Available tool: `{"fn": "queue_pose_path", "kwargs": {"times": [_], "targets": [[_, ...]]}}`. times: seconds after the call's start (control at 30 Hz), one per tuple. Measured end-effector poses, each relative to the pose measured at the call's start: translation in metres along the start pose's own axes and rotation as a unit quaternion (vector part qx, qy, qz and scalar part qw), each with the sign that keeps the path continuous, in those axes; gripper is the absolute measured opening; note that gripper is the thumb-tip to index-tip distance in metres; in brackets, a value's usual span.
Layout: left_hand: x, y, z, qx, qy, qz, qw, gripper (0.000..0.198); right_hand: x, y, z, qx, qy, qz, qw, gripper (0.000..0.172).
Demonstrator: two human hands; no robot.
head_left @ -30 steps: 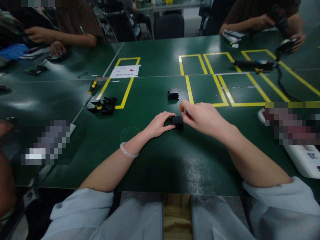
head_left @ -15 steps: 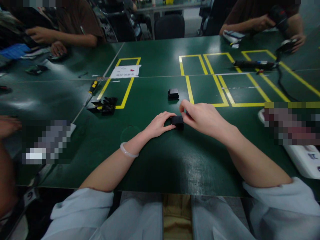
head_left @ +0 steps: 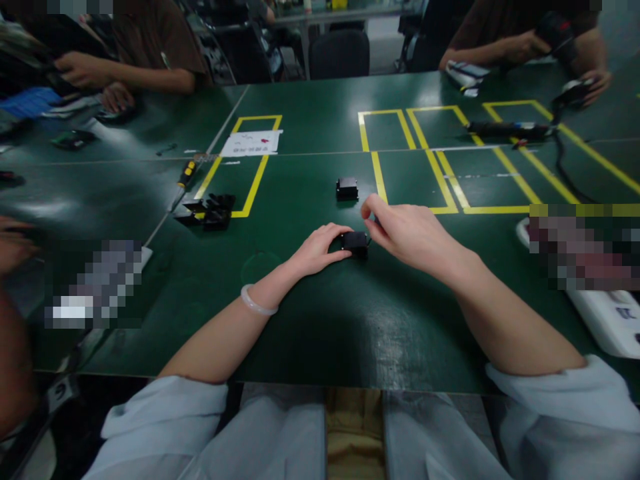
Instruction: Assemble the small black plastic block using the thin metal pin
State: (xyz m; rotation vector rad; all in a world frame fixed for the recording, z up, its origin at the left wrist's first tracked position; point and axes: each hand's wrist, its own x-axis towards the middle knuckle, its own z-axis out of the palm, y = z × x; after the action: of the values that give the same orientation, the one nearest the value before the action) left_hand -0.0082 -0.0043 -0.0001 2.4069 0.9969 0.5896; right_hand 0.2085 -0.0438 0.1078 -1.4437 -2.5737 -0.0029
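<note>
A small black block (head_left: 355,244) sits on the green worktop (head_left: 310,333) in front of the person, its left end between the thumb and fingers of the left hand (head_left: 317,249). Those fingers are spread just wide enough to straddle the block and have hold of it. The right hand (head_left: 413,230) is at the block's other end, its fingers curled in toward the thumb; whether they pinch anything is too small to tell. A pale bracelet (head_left: 258,305) circles the left wrist.

Just beyond the hands stands a second black block (head_left: 347,189), apart from the first. Farther left, a cluster of black parts (head_left: 214,212) lies over the near corner of a yellow tape rectangle (head_left: 256,183). Near it is a screwdriver (head_left: 187,175) with a yellow and black handle, and a white sheet (head_left: 251,143) lies across the same rectangle.

To the right, a white device (head_left: 607,320) rests near the right forearm. Farther back, a dark, stick-shaped tool (head_left: 507,129) lies across more yellow tape, and a co-worker (head_left: 517,48) holds a black tool (head_left: 556,37).
</note>
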Motion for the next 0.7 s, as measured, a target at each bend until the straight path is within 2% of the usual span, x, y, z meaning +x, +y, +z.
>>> {"fn": "queue_pose_path", "kwargs": {"times": [0.23, 0.53, 0.7], "targets": [[0.0004, -0.0041, 0.0024, 0.012, 0.001, -0.007, 1.000, 0.045, 0.0011, -0.0008, 0.0002, -0.019, -0.007, 0.004, 1.000, 0.033], [0.0001, -0.0004, 0.0002, -0.001, 0.002, -0.003, 1.000, 0.043, 0.0001, -0.0012, -0.0017, -0.011, -0.004, 0.009, 1.000, 0.028], [0.0002, -0.0027, 0.0017, 0.003, 0.000, -0.007, 1.000, 0.045, 0.0009, -0.0010, -0.0014, -0.010, -0.013, 0.008, 1.000, 0.032]]}}
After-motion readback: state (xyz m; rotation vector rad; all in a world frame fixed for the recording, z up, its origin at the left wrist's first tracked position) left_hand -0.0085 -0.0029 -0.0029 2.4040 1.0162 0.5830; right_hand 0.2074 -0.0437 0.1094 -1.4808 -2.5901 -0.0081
